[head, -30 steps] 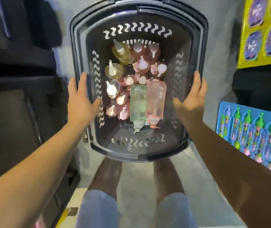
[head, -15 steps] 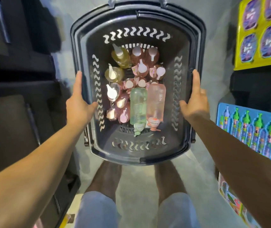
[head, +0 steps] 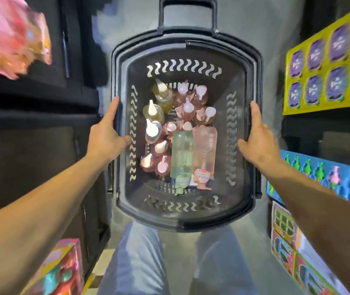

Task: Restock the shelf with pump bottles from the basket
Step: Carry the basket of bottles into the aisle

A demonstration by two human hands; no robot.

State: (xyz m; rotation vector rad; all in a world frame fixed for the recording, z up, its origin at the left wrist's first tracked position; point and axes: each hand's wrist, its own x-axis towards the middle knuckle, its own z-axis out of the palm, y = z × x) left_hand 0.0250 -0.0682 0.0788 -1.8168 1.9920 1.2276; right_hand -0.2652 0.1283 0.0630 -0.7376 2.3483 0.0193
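Fingers: the left hand [head: 106, 135] lies against the left rim of the dark grey slotted plastic basket [head: 191, 218], fingers extended along the outer wall and thumb hooked over the rim to the inside. The right hand [head: 257, 139] mirrors this on the right rim, fingers straight along the outside, thumb reaching inward. Neither hand is clenched; both clasp the rim between thumb and flat fingers. Whether the basket is lifted clear of the grey floor [head: 265, 28] or resting on it cannot be told.

Contents: the pump bottles are all inside the basket. A cluster of upright pink and amber bottles with white pump heads [head: 182, 107] fills the far and left part. Two larger clear bottles lie flat at the near right, side by side and touching: one pale green [head: 181, 154], one pale pink [head: 205, 152], pumps pointing toward the person.

Surroundings: dark shelving [head: 31, 145] at left; a yellow display of purple packs [head: 327, 67] and a blue display of bottle packs [head: 318, 177] at right.

Assessment: the step in hand appears to be positioning the basket; no bottle has been taken out.

Recommendation: keep the grip level on both rims so the upright bottles do not topple. Settle the basket squarely near the intended shelf before releasing. Take the two loose flat bottles first.
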